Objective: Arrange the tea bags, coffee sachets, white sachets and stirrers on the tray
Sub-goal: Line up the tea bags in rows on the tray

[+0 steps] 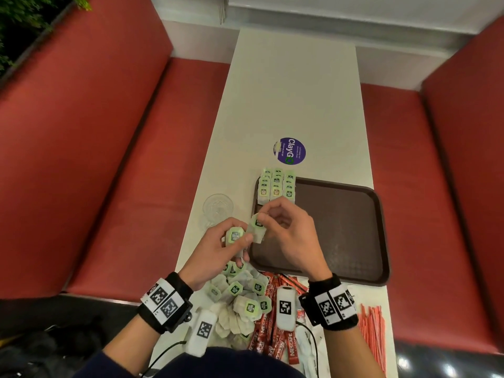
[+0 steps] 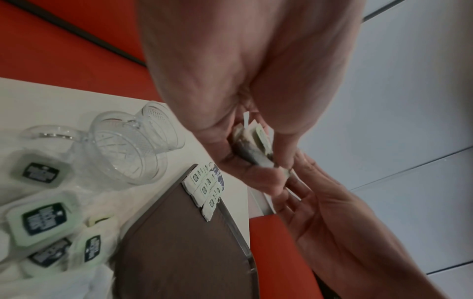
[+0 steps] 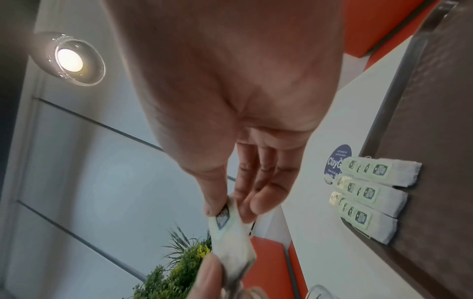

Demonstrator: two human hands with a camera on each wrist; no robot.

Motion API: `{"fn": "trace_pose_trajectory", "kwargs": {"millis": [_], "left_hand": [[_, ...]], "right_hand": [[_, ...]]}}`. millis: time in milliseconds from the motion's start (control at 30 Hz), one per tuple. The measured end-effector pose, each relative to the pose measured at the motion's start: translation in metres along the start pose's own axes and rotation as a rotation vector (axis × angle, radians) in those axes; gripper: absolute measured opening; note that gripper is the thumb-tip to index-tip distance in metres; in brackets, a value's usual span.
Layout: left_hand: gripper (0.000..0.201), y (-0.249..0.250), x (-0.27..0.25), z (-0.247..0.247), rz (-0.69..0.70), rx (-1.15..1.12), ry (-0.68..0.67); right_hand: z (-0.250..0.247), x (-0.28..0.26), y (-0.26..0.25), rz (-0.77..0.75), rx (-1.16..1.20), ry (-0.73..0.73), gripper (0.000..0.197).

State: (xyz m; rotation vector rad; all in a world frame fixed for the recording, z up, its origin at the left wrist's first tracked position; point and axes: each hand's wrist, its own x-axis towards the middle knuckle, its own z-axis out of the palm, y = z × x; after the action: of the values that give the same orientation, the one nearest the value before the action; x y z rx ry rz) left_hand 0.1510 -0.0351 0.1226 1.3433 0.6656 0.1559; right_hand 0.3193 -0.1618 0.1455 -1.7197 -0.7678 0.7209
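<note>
My left hand (image 1: 231,241) grips a small stack of green-tagged tea bags (image 1: 235,236) just off the brown tray's (image 1: 354,227) near left edge. My right hand (image 1: 268,218) pinches one tea bag (image 1: 257,227) by its top, and the left thumb still touches its lower end. In the right wrist view that tea bag (image 3: 230,232) hangs between thumb and fingers. Three rows of tea bags (image 1: 276,186) lie at the tray's far left corner. Loose tea bags (image 1: 240,298), red coffee sachets (image 1: 272,339), white sachets (image 1: 305,345) and orange stirrers (image 1: 373,331) lie near me.
A clear glass cup (image 1: 218,208) stands left of the tray on the white table (image 1: 294,105). A purple round sticker (image 1: 289,150) lies beyond the tray. Red bench seats flank the narrow table on both sides.
</note>
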Motion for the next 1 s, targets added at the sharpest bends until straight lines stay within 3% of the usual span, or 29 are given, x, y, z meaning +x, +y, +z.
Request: {"fn": "trace_pose_trajectory", "kwargs": {"millis": [367, 567, 800, 1000], "left_hand": [[0.016, -0.01, 0.01, -0.004, 0.034, 0.024, 0.14], [0.019, -0.013, 0.011, -0.012, -0.002, -0.026, 0.193], [0.02, -0.017, 0.005, -0.022, -0.044, -0.039, 0.199], [0.022, -0.018, 0.003, -0.028, -0.058, -0.057, 0.222]], "right_hand": [[-0.007, 0.005, -0.004, -0.04, -0.09, -0.045, 0.005], [-0.017, 0.042, 0.028, -0.052, -0.327, 0.148, 0.008], [-0.003, 0.11, 0.105, 0.146, -0.597, -0.182, 0.006], [0.006, 0.141, 0.12, 0.125, -0.654, -0.149, 0.005]]}}
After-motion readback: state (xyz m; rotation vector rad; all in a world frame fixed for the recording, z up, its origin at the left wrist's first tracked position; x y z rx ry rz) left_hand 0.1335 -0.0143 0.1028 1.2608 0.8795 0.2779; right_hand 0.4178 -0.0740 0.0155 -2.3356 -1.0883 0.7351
